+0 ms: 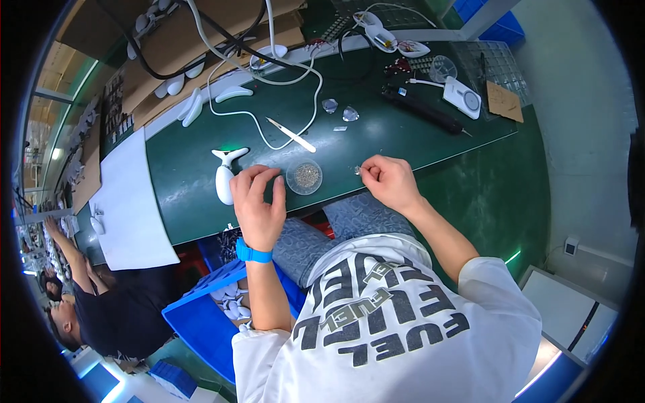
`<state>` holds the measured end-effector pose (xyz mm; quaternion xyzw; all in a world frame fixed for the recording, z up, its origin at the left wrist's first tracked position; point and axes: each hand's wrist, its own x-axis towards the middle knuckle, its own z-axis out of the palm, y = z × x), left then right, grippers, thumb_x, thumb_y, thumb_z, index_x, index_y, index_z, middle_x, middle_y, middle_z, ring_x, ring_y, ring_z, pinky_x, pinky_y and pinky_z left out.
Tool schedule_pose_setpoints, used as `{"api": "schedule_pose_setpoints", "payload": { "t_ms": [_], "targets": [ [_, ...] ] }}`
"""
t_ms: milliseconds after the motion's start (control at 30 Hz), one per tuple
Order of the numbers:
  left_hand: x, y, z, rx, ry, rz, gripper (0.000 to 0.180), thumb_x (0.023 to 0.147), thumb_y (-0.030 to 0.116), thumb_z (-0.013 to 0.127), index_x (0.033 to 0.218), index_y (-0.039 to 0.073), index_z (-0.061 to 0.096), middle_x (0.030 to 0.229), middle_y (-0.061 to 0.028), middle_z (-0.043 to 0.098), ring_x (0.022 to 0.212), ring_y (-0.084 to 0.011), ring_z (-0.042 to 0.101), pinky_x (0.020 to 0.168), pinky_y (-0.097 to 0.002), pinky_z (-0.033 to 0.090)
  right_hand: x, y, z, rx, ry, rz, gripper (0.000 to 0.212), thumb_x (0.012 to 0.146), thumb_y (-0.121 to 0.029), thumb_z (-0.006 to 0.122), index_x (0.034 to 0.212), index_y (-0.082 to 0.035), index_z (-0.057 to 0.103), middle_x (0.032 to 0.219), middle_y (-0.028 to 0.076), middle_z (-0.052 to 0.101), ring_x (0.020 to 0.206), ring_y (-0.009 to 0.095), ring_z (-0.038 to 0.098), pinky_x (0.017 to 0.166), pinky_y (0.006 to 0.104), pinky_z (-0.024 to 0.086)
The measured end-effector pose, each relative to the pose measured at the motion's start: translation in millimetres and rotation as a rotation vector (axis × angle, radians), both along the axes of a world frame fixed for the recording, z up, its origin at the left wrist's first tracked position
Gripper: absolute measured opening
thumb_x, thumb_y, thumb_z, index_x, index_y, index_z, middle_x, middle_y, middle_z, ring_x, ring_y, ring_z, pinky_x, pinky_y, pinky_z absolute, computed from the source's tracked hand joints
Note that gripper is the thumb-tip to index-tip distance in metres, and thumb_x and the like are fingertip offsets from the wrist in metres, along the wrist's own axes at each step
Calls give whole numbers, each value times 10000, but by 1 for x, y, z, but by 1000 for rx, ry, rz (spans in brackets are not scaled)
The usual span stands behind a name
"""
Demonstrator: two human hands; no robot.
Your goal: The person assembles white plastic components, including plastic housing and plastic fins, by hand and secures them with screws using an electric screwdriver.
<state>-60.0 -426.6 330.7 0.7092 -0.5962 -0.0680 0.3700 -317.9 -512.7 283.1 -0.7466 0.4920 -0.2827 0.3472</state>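
My left hand (259,201) is over the front of the green table, its fingers apart and nothing seen in them. A white Y-shaped handheld device (225,185) with a green glow at its forked head lies just left of it; whether my fingers touch it I cannot tell. Right of that hand is a round clear dish (304,177) holding many tiny metal parts, likely screws. My right hand (392,183) is closed in a pinch near the table edge, with a small shiny bit at the fingertips, too small to name. White tweezers (292,135) lie behind the dish.
A black electric screwdriver (426,109) and a white charger-like block (461,98) lie at the right. Small clear pieces (351,113) and looping white cable (259,115) are farther back. A blue crate (201,316) holds white parts at lower left. Another person (121,305) works at far left.
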Motion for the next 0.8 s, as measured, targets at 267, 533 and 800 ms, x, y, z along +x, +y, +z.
{"api": "schedule_pose_setpoints", "payload": {
  "t_ms": [267,533,800],
  "targets": [
    [1,2,3,-43,-14,-14,197,838,11,758,1031,41,729,1076,-107,663,1030,-329,584,893,-427,487,32,-12,-2,-70,-48,5,69,846,-96,763,853,-49,712,672,88,666,601,288,669,570,395,519],
    [-7,-15,10,-32,82,-233,325,873,115,792,1189,62,740,1100,-114,668,1013,-321,591,875,-410,498,63,-16,42,-332,-185,262,78,882,-67,740,957,-53,724,918,82,669,728,303,688,616,386,547],
    [-1,-15,-4,-7,44,-253,156,835,66,802,988,38,783,916,-73,670,890,-292,587,786,-404,494,79,-16,35,-360,-127,426,79,868,-59,730,927,-53,677,938,81,621,797,313,676,640,424,545]
  ]
}}
